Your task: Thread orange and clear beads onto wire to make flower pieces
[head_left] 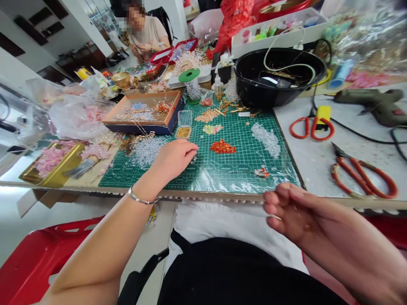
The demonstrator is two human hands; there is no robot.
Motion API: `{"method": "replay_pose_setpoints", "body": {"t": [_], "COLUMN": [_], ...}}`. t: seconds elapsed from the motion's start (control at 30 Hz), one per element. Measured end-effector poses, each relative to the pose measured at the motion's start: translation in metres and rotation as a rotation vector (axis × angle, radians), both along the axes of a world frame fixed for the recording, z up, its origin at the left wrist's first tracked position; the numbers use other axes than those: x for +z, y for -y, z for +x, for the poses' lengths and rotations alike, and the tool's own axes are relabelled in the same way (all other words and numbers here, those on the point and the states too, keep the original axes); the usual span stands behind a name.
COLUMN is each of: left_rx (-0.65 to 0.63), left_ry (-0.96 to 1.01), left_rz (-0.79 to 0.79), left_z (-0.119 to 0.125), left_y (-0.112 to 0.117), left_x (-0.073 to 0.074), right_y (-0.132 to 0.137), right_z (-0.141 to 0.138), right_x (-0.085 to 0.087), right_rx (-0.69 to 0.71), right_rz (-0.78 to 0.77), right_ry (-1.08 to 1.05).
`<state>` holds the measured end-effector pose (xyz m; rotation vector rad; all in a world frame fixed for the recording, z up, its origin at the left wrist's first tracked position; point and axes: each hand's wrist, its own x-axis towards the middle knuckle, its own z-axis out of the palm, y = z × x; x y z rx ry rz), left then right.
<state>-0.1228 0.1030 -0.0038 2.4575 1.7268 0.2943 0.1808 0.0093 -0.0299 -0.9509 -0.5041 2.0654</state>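
Up close, the right hand [297,216] curls loosely, any hold unclear, just short of a red-and-clear bead cluster [262,172]. Beyond, over the green cutting mat [203,180], the left hand [174,159] bunches narrow, contents hidden, between pale beads [146,149] and orange-red beads [223,147].

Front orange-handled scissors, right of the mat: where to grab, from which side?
Best by the orange handles, probably with the right hand from the near table edge: the loops lie toward that side, while the pointed dark blades aim away and leftward.
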Motion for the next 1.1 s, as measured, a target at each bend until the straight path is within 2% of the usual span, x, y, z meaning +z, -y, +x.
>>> {"method": "replay_pose_setpoints", "body": {"t": [0.07, 0.13, 0.23, 0.3, 0.47, 0.63, 0.73, 0.87, 0.97, 1.03, 1.1], "left_rx": [-0.018, -0.203, -0.439, -0.490, -0.434, -0.479, -0.431, -0.319, -0.235, -0.186, -0.171], "left_ry": [0.106, 0.225, 0.281, 0.297, 0.271, 0.245, 0.257, 0.210, 0.225, 0.245, 0.261], "left_rz": [0.174, 0.326, 0.373, 0.388, 0.482, 0.485, 0.532, 0.480, 0.316, 0.168, 0.095], "left_z": [0.022, 0.048, 0.082, 0.098, 0.118, 0.117, 0.111, 0.108, 0.110, 0.112, 0.113], "left_y": [0.022, 0.050, 0.085, 0.098, 0.100, 0.100, 0.103, 0.110, 0.114, 0.117, 0.119], "left_x": [0.009, 0.017, 0.022, 0.020, 0.009, 0.020, 0.032, 0.044, 0.048, 0.049, 0.050], "right_y": [-0.004, -0.008, -0.010, -0.009, 0.000, 0.006, 0.012, 0.026, 0.035, 0.038, 0.038], "right_z": [-0.007, -0.012, -0.017, -0.019, -0.024, -0.022, -0.012, -0.001, 0.001, 0.001, 0.000], "right_x": [0.003, 0.008, 0.013, 0.015, 0.019, 0.026, 0.028, 0.029, 0.029, 0.029, 0.029], "right_rx": [-0.005, 0.023, 0.040, 0.051, 0.099, 0.088, 0.000, -0.021, -0.013, -0.011, -0.015], "right_rz": [-0.024, -0.016, 0.004, 0.005, -0.017, 0.047, 0.229, 0.534, 0.704, 0.813, 0.897], "right_ry": [-0.066, -0.141, -0.173, -0.132, -0.057, -0.026, 0.068, 0.395, 0.669, 0.780, 0.852]}}
